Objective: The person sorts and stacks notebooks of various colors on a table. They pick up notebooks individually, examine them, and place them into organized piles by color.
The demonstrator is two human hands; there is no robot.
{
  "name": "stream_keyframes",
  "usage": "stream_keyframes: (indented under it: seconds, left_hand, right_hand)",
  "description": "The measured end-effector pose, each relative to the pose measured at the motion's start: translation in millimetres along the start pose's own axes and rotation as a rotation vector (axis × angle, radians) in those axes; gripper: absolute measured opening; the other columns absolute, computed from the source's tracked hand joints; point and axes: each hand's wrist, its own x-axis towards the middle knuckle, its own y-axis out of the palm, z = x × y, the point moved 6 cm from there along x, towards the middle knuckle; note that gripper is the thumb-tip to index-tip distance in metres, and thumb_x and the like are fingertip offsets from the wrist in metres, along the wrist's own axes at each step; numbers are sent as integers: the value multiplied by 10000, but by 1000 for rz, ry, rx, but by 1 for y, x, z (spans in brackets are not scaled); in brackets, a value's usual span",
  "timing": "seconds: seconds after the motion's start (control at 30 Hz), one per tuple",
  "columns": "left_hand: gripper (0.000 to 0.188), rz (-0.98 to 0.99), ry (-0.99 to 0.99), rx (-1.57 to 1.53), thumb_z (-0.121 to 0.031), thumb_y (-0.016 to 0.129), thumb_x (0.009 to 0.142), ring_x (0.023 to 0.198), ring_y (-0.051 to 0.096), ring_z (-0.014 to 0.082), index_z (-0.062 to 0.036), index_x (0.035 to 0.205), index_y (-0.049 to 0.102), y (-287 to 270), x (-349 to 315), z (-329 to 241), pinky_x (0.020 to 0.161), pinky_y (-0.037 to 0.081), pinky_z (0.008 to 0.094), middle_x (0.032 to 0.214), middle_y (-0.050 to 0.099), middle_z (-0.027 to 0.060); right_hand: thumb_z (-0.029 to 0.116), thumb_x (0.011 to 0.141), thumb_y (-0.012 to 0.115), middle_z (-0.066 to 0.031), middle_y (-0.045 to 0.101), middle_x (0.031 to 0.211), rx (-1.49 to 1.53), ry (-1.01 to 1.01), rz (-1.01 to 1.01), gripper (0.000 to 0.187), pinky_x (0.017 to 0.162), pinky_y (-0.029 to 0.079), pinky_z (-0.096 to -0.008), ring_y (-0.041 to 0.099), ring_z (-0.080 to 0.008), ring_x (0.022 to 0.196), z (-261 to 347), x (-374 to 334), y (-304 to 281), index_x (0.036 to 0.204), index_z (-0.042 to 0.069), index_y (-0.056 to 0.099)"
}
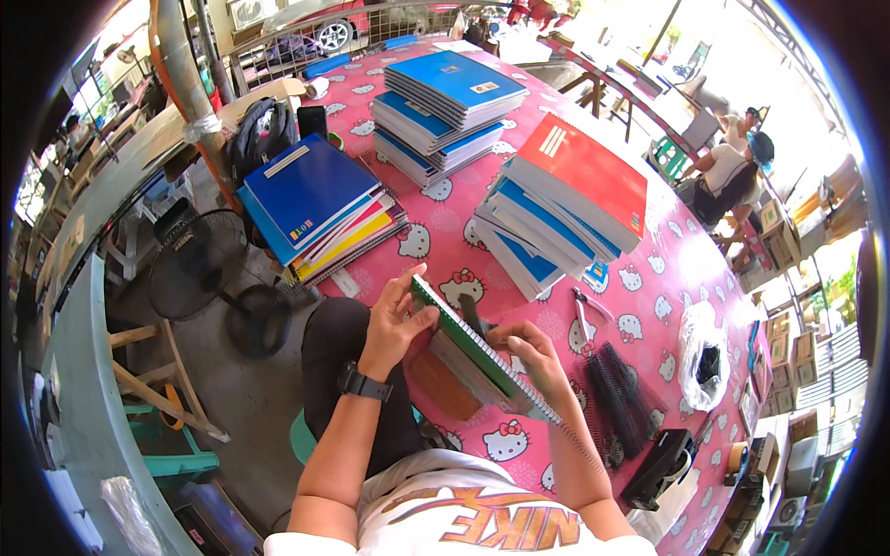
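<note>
A green spiral notebook [473, 343] is tilted on edge before me, its punched spine facing up and right. My left hand [397, 320] grips its upper end, thumb on the near side; a black watch is on that wrist. My right hand [527, 350] is beside the spine with its fingers curled together; what they pinch is hard to make out. A loose coil [579, 447] trails from the notebook's lower end along my right forearm. Between the hands, behind the notebook, shows a dark strip [471, 313] that I cannot identify.
Stacks of blue notebooks [454, 79], a red-topped stack [584, 171] and a dark blue one [315, 190] stand on the pink table. Pliers [586, 313], a bundle of black coils [619, 394] and a white plastic bag [703, 357] lie right. A fan [199, 264] stands left.
</note>
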Motion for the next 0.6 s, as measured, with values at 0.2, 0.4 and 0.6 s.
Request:
stream_keyframes:
  seconds: [0.2,0.4,0.6]
  left_hand:
    - [551,-127,453,717,-19,570,772,934,520,200,-54,1309,450,14,0,-58,868,406,310,1058,519,65]
    - [573,394,-269,1590,-154,504,812,1012,576,331,-61,1356,349,-58,86,-15,855,459,410,1193,538,223]
    - [872,496,-542,1882,-158,528,783,886,623,355,-89,1445,-35,-86,127,43,792,486,437,1060,614,219]
  right_hand:
    - [240,820,649,-135,641,861,-600,78,-21,266,729,497,-312,634,-226,821,-73,10,-20,975,24,628]
    - [131,812,633,-79,642,751,-336,64,-368,158,613,480,-265,600,-128,662,-113,-5,-50,899,-1,641]
    - [67,810,622,-48,622,682,-195,39,-479,103,566,467,-232,595,-100,605,-124,-9,-52,876,-12,626]
